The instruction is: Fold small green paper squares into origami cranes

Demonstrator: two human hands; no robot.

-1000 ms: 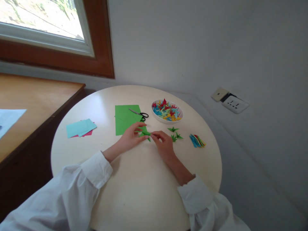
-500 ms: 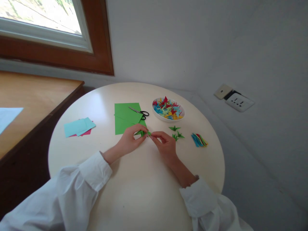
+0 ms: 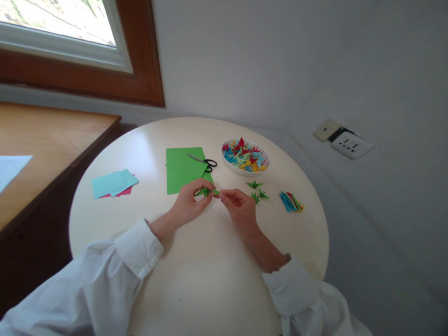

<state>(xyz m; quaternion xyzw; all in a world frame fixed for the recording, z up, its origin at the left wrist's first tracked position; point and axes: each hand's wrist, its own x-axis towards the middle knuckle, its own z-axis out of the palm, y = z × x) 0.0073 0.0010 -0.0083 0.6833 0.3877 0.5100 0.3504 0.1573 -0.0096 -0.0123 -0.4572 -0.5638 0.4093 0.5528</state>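
A small folded green paper piece (image 3: 216, 192) is pinched between my two hands over the middle of the table; my fingers partly cover it. My left hand (image 3: 191, 201) grips its left side, with more green paper showing under the curled fingers. On the other side, the thumb and forefinger of my right hand (image 3: 240, 207) pinch its tip. Just beyond lie green paper sheets (image 3: 182, 168), with black-handled scissors (image 3: 206, 162) resting on them. Several small green paper cranes (image 3: 259, 194) lie to the right of my right hand.
A white bowl (image 3: 241, 173) of colourful folded paper cranes stands at the back right. Coloured paper strips (image 3: 291, 201) are bunched near the right edge of the round table (image 3: 196, 280). Light blue and pink paper pieces (image 3: 112, 184) lie at left. A wall socket (image 3: 352, 143) is at right.
My hands keep hold of the green paper, with only a slight shift of the fingers. The whole view has tilted a little; nothing on the table has moved.
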